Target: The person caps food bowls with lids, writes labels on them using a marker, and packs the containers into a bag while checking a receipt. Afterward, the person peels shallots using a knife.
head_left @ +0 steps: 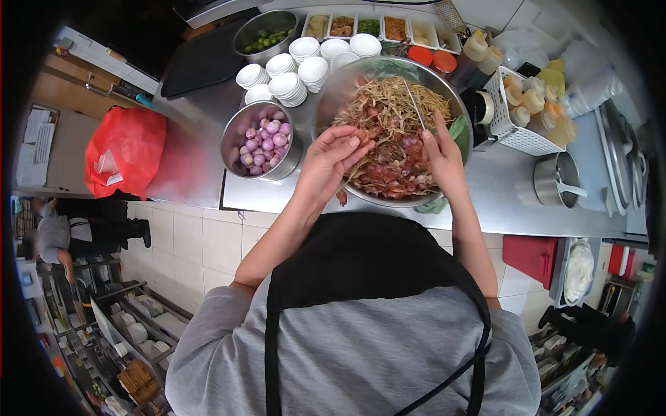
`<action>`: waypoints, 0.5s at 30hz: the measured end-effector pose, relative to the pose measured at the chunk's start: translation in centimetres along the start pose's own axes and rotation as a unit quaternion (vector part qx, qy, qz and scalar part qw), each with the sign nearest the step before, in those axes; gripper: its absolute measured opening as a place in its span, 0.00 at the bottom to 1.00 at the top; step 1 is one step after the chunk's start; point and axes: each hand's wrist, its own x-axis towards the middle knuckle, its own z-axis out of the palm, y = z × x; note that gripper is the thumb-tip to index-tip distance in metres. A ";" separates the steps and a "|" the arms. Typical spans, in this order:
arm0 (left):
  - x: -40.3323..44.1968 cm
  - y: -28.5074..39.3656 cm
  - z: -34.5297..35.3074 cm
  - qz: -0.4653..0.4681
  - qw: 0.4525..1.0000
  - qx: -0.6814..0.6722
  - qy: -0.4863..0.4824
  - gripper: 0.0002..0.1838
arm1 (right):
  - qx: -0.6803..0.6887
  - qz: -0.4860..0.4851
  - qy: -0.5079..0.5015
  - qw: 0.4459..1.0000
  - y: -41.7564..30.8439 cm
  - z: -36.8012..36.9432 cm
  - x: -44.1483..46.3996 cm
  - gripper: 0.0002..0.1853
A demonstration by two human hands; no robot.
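Over the left rim of a large steel bowl [463,104], my left hand [327,161] pinches a small brownish shallot [362,138]. The bowl holds dry stringy roots and reddish-brown skins [395,166]. On its right side, my right hand [444,156] is closed round the handle of a knife [415,104], whose thin blade points up and left over the roots. Some green leaf or plastic shows at the bowl's edge. To the left stands a steel pot [294,149] of peeled purple shallots [267,142].
White cups [286,84] are stacked behind the pot, near a bowl of limes [265,41] and ingredient trays [395,28]. A red bag [125,149] lies left. Right are a bottle basket [510,128] and saucepan [555,182]. People are visible at both far sides.
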 end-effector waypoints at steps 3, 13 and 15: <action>0.0 -0.2 0.5 -0.006 1.000 0.014 -0.005 0.12 | 0.102 0.078 -0.160 0.979 -2.0 0.2 -2.2 0.24; -0.3 0.1 1.0 0.014 0.996 0.084 -0.023 0.11 | 0.110 0.004 -0.228 0.968 -2.5 1.8 -4.2 0.23; -0.3 0.2 0.9 0.029 0.993 0.109 -0.023 0.10 | 0.123 -0.042 -0.232 0.964 -2.2 2.1 -4.2 0.24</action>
